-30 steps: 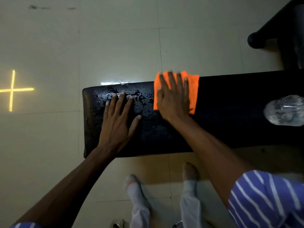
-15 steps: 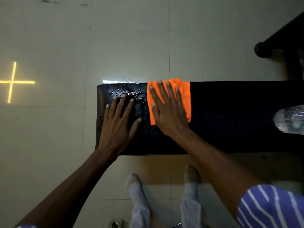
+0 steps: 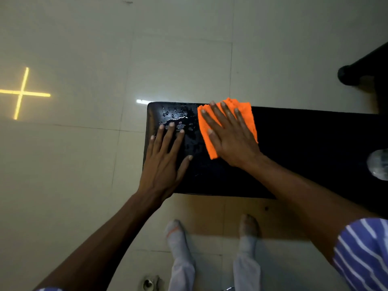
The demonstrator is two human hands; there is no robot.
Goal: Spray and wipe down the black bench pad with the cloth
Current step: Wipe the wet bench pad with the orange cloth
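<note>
We press the folded orange cloth (image 3: 230, 122) flat on the black bench pad (image 3: 304, 148) under our right hand (image 3: 231, 139), fingers spread, gripping nothing. Left hand (image 3: 165, 162) rests flat and splayed on the pad's left end, just beside the water droplets (image 3: 178, 120). Risk: the left hand blocks the wet patch, so the cloth may hit it or skip the droplets; the wet vinyl could let that bracing palm slip. Left pad edge is close, little room there; long open run rightward toward the clear bottle (image 3: 379, 166).
</note>
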